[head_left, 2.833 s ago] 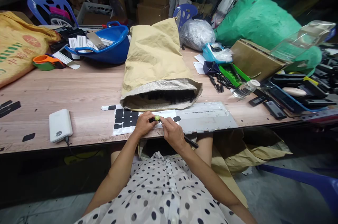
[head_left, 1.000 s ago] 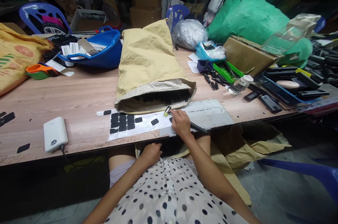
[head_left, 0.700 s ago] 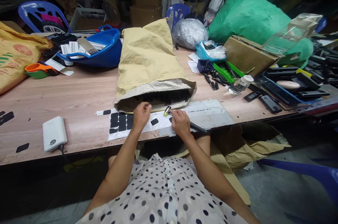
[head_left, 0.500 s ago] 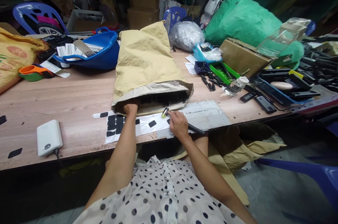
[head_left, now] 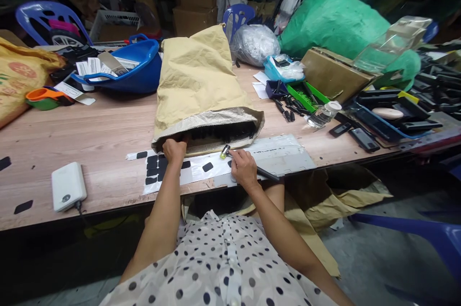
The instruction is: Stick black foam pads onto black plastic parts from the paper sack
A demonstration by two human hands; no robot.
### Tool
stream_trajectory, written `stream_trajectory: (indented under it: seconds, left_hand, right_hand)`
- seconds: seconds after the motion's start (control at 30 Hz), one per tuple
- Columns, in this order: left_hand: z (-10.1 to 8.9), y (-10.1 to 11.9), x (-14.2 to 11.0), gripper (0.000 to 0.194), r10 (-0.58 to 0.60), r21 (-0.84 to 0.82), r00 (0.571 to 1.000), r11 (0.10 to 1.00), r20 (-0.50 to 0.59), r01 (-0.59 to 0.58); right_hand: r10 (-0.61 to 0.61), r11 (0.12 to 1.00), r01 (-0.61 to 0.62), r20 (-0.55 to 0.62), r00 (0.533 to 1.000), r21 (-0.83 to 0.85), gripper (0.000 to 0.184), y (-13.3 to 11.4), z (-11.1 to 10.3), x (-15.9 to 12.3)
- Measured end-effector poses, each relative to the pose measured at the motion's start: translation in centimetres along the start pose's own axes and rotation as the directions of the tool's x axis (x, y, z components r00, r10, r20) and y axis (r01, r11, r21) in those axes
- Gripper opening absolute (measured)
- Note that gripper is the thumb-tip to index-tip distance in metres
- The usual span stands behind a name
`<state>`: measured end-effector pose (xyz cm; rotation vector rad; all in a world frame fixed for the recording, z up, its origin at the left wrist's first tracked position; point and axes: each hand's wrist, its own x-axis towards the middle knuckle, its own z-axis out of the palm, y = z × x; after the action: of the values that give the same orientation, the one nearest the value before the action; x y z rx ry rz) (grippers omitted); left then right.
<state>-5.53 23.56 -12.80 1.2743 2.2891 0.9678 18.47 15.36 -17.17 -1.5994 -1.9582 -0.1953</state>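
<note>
A tan paper sack (head_left: 198,70) lies on the table with its mouth towards me and dark pieces inside. My left hand (head_left: 175,151) is at the left of that mouth, its fingers curled and partly hidden; what they hold I cannot make out. My right hand (head_left: 245,169) is closed around a small hammer (head_left: 265,174) with a dark handle, a metal head and a yellowish face. Below the sack lies a white backing sheet (head_left: 196,174) with black rounded stickers (head_left: 152,171). The hammer's head is over the sheet's right part, beside a grey plate (head_left: 284,154).
At left stand a white power bank (head_left: 68,186) with a cable and a blue basin (head_left: 133,68) of boxes. To the right are a green tray (head_left: 306,97), a clear bottle (head_left: 324,115) and black devices (head_left: 363,139). The table's front edge runs close to my body.
My left hand has drawn back slightly from inside the sack, so more of it shows at the mouth. The right hand keeps the hammer in nearly the same place.
</note>
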Motion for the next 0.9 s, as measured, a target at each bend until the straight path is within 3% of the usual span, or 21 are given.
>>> stream_trajectory:
  seconds: [0.07,0.13,0.27,0.3,0.37,0.7,0.9]
  left_hand:
    - [-1.0,-0.5,-1.5,0.026,0.066,-0.027,0.997,0.998,0.036,-0.065]
    - [-1.9,-1.2,-3.2,0.026,0.231,-0.115,0.962,0.97,0.148,-0.215]
    - [-2.3,-2.6,-6.0,0.026,0.53,-0.287,0.749,0.847,0.399,-0.447]
    - [-2.2,-2.8,-6.4,0.024,0.565,-0.3,0.706,0.825,0.426,-0.479]
    - [-1.7,-3.3,-6.7,0.021,0.603,-0.298,0.662,0.797,0.445,-0.526]
    - [-0.4,-3.7,-6.6,0.019,0.595,-0.248,0.67,0.8,0.444,-0.547]
    - [-0.1,-3.5,-6.8,0.013,0.587,-0.237,0.69,0.807,0.424,-0.541]
  right_hand:
    - [-0.006,1.0,0.006,0.008,1.0,-0.005,0.04,0.1,0.1,-0.1]
    - [-0.008,1.0,0.008,0.011,1.0,-0.007,0.04,0.1,0.2,-0.1]
    - [-0.001,1.0,0.001,-0.01,1.0,0.004,0.038,0.3,0.3,-0.2]
    - [0.0,1.0,0.0,-0.015,1.0,0.006,0.037,0.3,0.3,-0.2]
    - [0.0,1.0,0.0,-0.014,1.0,0.006,0.035,0.3,0.4,-0.2]
    - [-0.013,1.0,0.014,-0.013,1.0,0.018,0.025,0.9,0.2,0.1]
    - [-0.044,0.961,0.061,-0.066,0.997,0.269,0.031,-1.9,-1.2,-0.7]
